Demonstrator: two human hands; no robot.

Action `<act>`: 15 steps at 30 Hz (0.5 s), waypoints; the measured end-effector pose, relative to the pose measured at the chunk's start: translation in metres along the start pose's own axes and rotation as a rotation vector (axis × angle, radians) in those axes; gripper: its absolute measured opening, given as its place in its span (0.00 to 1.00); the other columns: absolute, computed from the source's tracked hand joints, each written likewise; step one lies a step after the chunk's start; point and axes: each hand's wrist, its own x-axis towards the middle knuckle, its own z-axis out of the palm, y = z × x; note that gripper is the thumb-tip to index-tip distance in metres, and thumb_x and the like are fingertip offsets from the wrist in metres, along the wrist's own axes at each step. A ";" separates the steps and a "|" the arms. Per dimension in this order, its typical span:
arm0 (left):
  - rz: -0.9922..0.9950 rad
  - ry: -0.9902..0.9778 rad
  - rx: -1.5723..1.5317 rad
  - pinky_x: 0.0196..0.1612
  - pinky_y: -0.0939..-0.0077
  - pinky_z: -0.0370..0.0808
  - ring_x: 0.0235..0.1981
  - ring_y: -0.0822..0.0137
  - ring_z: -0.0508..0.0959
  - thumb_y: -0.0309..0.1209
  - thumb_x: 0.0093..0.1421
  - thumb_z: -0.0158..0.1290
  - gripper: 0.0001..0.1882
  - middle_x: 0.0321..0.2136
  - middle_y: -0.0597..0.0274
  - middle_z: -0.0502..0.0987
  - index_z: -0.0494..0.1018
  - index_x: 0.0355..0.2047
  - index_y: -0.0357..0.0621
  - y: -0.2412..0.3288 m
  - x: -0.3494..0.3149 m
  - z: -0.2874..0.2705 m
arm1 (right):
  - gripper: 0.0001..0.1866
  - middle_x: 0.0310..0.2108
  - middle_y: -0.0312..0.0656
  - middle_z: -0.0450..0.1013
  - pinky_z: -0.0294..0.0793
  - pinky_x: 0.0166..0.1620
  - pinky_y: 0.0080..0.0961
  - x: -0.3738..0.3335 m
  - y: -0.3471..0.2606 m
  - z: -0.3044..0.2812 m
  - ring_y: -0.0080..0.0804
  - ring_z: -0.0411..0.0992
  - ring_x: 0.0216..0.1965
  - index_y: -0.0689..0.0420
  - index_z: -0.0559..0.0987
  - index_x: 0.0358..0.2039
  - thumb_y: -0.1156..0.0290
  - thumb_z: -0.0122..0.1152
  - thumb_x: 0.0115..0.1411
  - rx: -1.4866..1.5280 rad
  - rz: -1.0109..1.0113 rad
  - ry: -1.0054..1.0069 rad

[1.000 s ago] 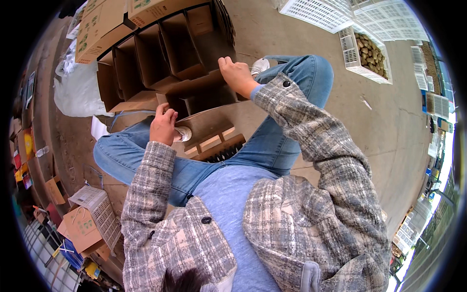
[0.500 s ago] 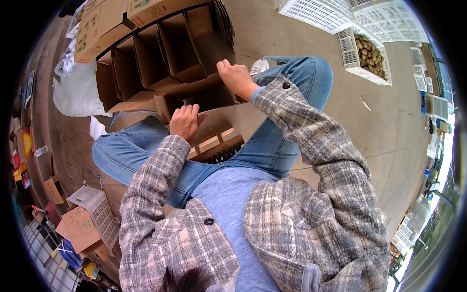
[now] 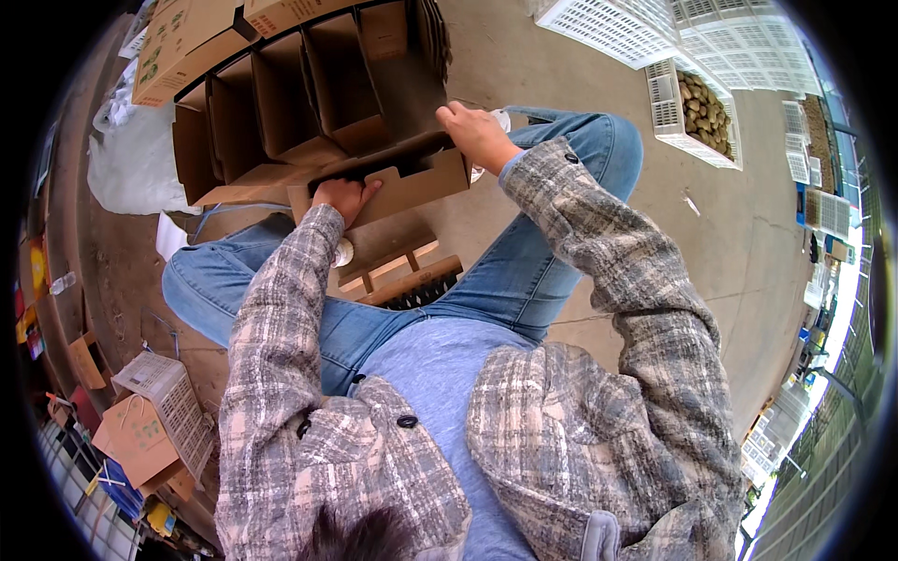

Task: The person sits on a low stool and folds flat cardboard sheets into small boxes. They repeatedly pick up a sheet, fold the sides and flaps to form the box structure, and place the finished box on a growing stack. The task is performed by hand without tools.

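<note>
An open cardboard box (image 3: 412,192) stands before my knees, its notched near wall turned toward me. My left hand (image 3: 344,198) is closed on the box's left end, with the thumb lying along the near wall and the other fingers partly hidden inside. At the box's right end, my right hand (image 3: 479,136) is closed on the upper edge with curled fingers. Just beyond is a row of open cardboard boxes (image 3: 245,122) standing close together, with dark interiors.
Closed cartons (image 3: 192,51) stand at the far left beside a white plastic sheet (image 3: 140,168). Between my legs is a low wooden piece (image 3: 412,285) with dark bristles. White crates (image 3: 608,33) are stacked far right, near a crate of brown oval produce (image 3: 706,112).
My hands have spread apart, the left moving left and the right moving right. The box's near wall has come into plain view between them.
</note>
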 end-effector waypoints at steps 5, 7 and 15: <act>0.066 -0.081 -0.004 0.47 0.58 0.78 0.42 0.49 0.82 0.47 0.75 0.30 0.25 0.39 0.47 0.82 0.74 0.54 0.50 -0.001 0.010 0.008 | 0.12 0.42 0.52 0.70 0.79 0.34 0.42 -0.006 -0.009 -0.003 0.53 0.77 0.31 0.60 0.68 0.45 0.75 0.56 0.61 0.197 0.043 0.014; 0.034 -0.129 -0.030 0.48 0.58 0.78 0.43 0.48 0.82 0.47 0.75 0.32 0.25 0.41 0.46 0.81 0.71 0.57 0.50 -0.003 0.013 0.007 | 0.13 0.42 0.53 0.69 0.79 0.34 0.40 -0.009 -0.014 0.005 0.52 0.76 0.30 0.61 0.69 0.46 0.75 0.55 0.62 0.382 0.087 0.237; 0.013 0.273 -0.269 0.54 0.58 0.73 0.48 0.50 0.79 0.47 0.69 0.48 0.22 0.43 0.49 0.79 0.68 0.52 0.43 -0.005 0.016 0.011 | 0.27 0.54 0.52 0.63 0.80 0.43 0.24 -0.010 0.010 -0.007 0.31 0.76 0.36 0.65 0.67 0.57 0.61 0.64 0.65 0.867 0.329 -0.433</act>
